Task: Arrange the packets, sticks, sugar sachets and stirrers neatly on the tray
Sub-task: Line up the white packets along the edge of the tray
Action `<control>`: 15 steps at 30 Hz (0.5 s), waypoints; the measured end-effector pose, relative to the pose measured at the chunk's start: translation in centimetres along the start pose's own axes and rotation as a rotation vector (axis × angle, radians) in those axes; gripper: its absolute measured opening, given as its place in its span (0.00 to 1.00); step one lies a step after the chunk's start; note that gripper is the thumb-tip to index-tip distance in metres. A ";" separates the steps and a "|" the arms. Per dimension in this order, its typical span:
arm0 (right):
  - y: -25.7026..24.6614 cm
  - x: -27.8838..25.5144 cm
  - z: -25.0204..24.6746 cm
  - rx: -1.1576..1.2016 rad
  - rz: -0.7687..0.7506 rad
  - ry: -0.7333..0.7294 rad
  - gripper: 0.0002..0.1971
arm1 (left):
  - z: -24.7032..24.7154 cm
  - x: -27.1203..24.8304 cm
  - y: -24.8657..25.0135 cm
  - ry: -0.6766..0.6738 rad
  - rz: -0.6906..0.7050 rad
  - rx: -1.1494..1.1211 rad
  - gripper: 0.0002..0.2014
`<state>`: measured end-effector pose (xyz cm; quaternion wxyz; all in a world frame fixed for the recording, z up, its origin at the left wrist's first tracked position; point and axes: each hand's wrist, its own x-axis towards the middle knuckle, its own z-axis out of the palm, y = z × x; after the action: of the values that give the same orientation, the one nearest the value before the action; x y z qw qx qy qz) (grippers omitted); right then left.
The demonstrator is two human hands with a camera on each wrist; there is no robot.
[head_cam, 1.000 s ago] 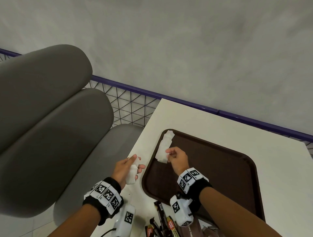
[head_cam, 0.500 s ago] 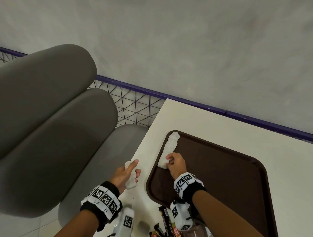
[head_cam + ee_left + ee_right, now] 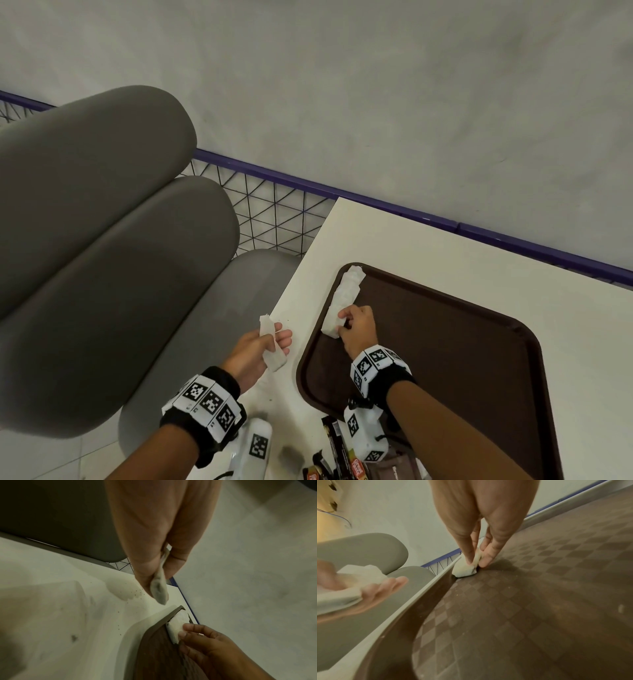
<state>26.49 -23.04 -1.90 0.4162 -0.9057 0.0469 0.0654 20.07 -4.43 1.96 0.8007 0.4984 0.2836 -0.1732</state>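
Note:
A dark brown tray (image 3: 462, 346) lies on the white table (image 3: 445, 260). Along its far left rim lie white sachets (image 3: 347, 291) in a row. My right hand (image 3: 356, 325) pinches the nearest white sachet (image 3: 330, 323) of that row between thumb and fingers, down on the tray floor (image 3: 465, 569). My left hand (image 3: 260, 346) hovers over the table's left edge and holds another white sachet (image 3: 270, 346) between thumb and fingers (image 3: 160, 592). Dark stick packets (image 3: 337, 448) lie at the table's near edge, partly hidden by my right wrist.
Grey padded seat cushions (image 3: 102, 240) fill the left. A purple rail with wire mesh (image 3: 274, 212) runs behind the table, below a grey wall. A brown pouch (image 3: 394, 467) lies near the sticks. Crumbs dot the table by the tray corner (image 3: 130, 593).
My right hand has kept its pinch on the near sachet at the tray's left rim. My left hand has stayed beside the tray with its sachet, now raised slightly.

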 end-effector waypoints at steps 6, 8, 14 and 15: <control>-1.3 -1.2 -1.1 0.051 -0.132 0.018 0.11 | 0.7 -0.8 0.0 -0.056 0.030 -0.044 0.14; -2.3 -1.8 -1.4 0.123 -0.183 -0.052 0.09 | 1.0 -1.2 0.1 -0.070 0.037 -0.050 0.13; -4.7 -3.6 -1.0 0.229 -0.247 -0.229 0.09 | 2.1 -2.4 0.5 -0.126 0.083 0.005 0.08; -5.0 -3.8 -0.8 0.234 -0.245 -0.261 0.10 | 2.3 -2.6 0.5 -0.129 0.088 0.014 0.07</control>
<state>23.49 -20.33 2.94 0.5259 -0.8340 -0.1105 0.1251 18.97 -6.30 4.70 0.8206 0.5038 0.2080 -0.1717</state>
